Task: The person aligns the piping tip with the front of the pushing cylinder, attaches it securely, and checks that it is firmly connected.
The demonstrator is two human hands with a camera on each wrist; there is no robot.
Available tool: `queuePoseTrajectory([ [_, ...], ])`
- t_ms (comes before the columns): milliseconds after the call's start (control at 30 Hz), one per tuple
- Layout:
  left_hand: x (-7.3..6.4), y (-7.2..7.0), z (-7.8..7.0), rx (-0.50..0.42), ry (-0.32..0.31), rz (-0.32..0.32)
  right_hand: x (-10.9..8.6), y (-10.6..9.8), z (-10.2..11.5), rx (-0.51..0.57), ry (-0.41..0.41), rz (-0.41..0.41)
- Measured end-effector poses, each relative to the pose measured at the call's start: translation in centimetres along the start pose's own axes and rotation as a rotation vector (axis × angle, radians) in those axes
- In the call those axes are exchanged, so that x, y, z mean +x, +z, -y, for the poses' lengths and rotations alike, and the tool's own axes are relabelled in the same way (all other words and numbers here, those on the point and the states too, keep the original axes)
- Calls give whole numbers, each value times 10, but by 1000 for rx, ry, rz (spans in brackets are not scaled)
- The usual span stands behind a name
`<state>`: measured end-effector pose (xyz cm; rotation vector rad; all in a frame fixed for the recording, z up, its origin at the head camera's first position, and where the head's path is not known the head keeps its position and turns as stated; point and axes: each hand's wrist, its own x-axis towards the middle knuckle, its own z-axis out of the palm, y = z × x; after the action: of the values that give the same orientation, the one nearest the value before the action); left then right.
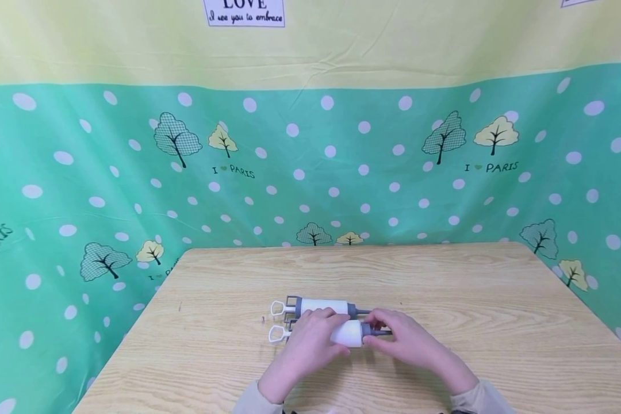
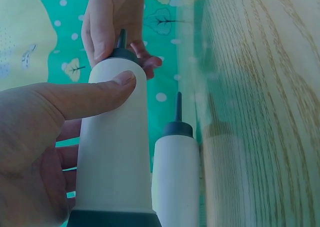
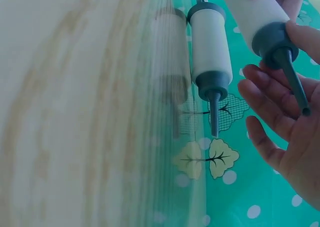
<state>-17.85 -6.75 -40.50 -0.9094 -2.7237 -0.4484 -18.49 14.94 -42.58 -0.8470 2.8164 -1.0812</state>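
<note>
A large white-barrelled syringe with dark grey ends and a white loop handle lies crosswise in both hands. My left hand grips its barrel, thumb over the top, as the left wrist view shows. At the nozzle end, my right hand pinches the grey nozzle cap between thumb and fingers; the thin grey nozzle points past the palm. A second, matching syringe rests on the table just beyond, parallel to the first. In the wrist views the held syringe appears raised off the tabletop.
The pale wood-grain table carries both syringes near its front middle. A green and yellow cloth with dots and trees hangs behind and beside the table. Tiny dark specks mark the wood left of the handles.
</note>
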Motion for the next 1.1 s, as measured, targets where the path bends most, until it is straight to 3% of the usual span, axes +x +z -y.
queuePoseTrajectory([
  [333,0,-1,0,2,-1,5,0,0,-2,6,29,31],
  [700,0,0,0,0,-5,12,0,-1,0,1,-41,-10],
  [1100,0,0,-1,13,-1,12,-1,-1,0,-32,-9,10],
])
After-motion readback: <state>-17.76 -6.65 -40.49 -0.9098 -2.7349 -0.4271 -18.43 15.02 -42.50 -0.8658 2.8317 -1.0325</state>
